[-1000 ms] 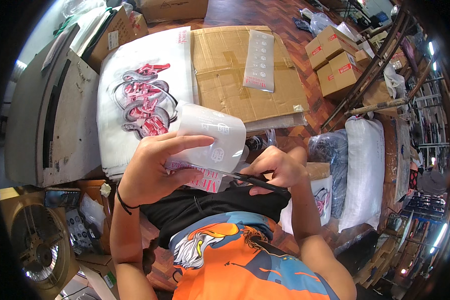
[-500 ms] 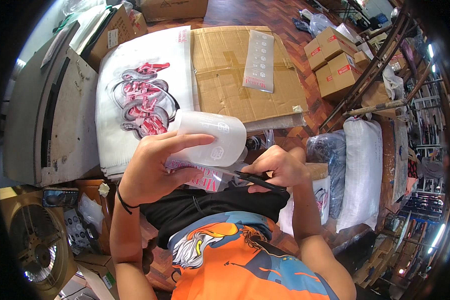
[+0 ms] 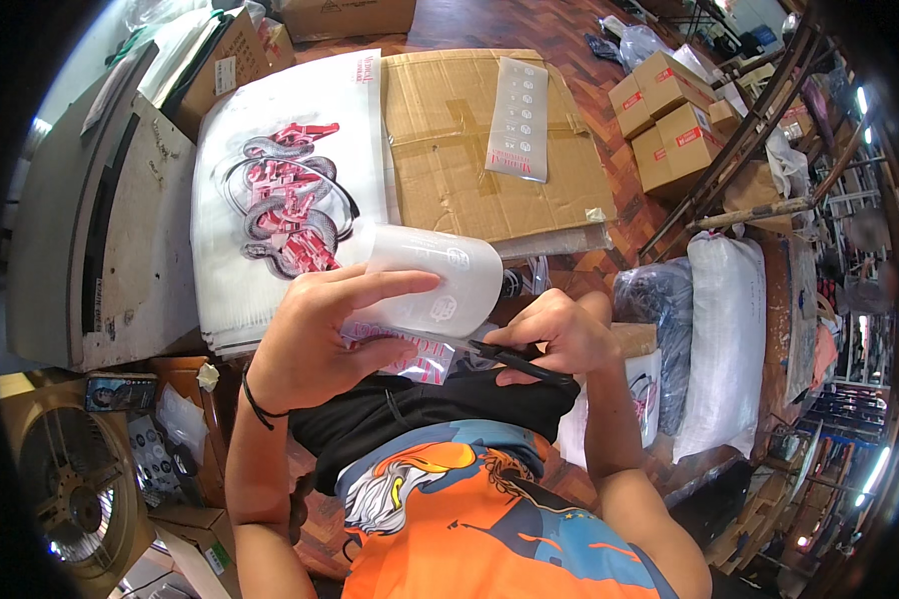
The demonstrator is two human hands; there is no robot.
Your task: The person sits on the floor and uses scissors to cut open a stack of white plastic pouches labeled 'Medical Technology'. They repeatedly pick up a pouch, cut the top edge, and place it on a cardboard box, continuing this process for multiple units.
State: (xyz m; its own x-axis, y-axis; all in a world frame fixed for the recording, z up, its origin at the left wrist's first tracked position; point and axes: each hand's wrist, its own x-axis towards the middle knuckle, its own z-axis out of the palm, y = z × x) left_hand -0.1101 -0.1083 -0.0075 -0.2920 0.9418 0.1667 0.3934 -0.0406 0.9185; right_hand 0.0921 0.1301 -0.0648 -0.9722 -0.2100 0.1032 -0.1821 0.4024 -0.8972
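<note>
An orange shirt (image 3: 469, 529) with a bird print is nearest, and beyond it are black trousers (image 3: 370, 439). Just over the trousers, the left hand (image 3: 320, 334), with a black band (image 3: 258, 399) at its wrist, grips a translucent film (image 3: 435, 280) between thumb and fingers. The film is curled over into a loop, with pale marks on its outer face and red print on its near, flatter part. To the right, the right hand (image 3: 554, 339) is closed around the black handles of scissors (image 3: 519, 361). Their blades point left and lie at the film's near side; whether they are parted is too small to tell.

On the near left stands a fan (image 3: 75, 489) with a gold-coloured frame. Right of the right hand, a dark plastic bag (image 3: 659, 319) lies beside a long white sack (image 3: 724, 349).

Beyond the left hand, white sheets (image 3: 300, 110) lie in a stack, the top one printed with a grey snake and red shapes. A grey machine (image 3: 120, 210) stands to their left. Right of the sheets is a flat piece of cardboard (image 3: 440, 190), and on its far right part lies a translucent strip (image 3: 517, 125) with pale marks and red print.

Farther right, brown boxes (image 3: 674, 125) are stacked on the wooden floor (image 3: 489, 30). Another carton (image 3: 345, 18) stands at the far edge.
</note>
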